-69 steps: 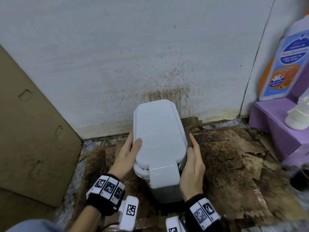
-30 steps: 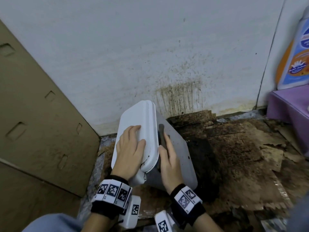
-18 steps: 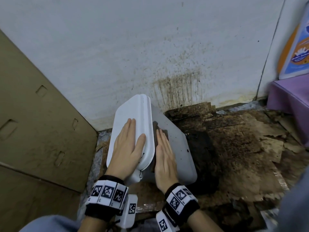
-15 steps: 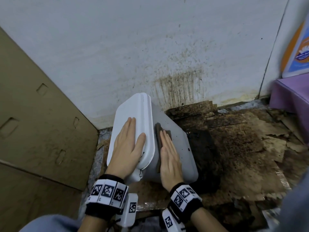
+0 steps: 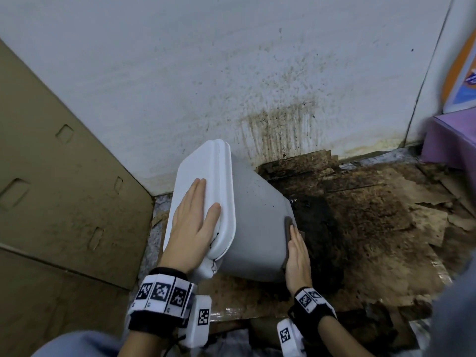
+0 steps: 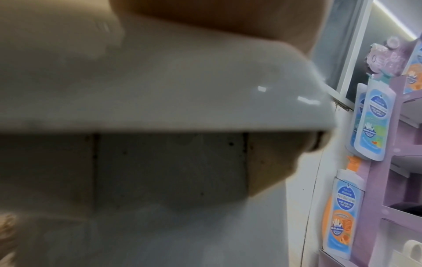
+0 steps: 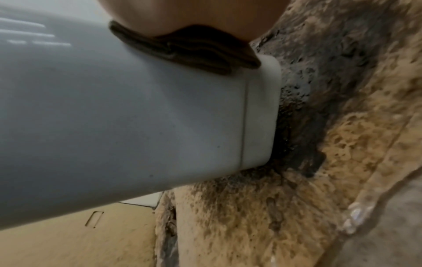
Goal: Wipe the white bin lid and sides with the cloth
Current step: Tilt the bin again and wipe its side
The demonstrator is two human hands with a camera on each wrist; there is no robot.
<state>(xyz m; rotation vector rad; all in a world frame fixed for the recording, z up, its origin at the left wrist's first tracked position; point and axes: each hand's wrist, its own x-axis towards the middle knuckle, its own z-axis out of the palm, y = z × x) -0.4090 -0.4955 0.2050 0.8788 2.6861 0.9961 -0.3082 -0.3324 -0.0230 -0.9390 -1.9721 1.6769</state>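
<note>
The white bin [image 5: 253, 217] leans to the left on the floor, its lid [image 5: 203, 181] facing left and its right side turned up. My left hand [image 5: 193, 222] lies flat on the lid with straight fingers. My right hand [image 5: 296, 251] presses a folded dark brown cloth [image 5: 288, 225] flat against the bin's right side, low down near its base. In the right wrist view the cloth [image 7: 189, 50] sits under my palm just above the bin's base band [image 7: 260, 112]. The left wrist view shows the lid edge [image 6: 160, 101] close up and blurred.
A stained white wall [image 5: 257, 86] stands right behind the bin. Brown cardboard [image 5: 59, 197] leans at the left. Dirty, torn cardboard [image 5: 373, 228] covers the floor at the right. A purple shelf [image 5: 453, 140] with soap bottles [image 6: 370, 117] stands at the far right.
The bin went from upright to tilted left. My right hand with the cloth has slid down the bin's side from near the lid to near the base. My left hand stays flat on the lid.
</note>
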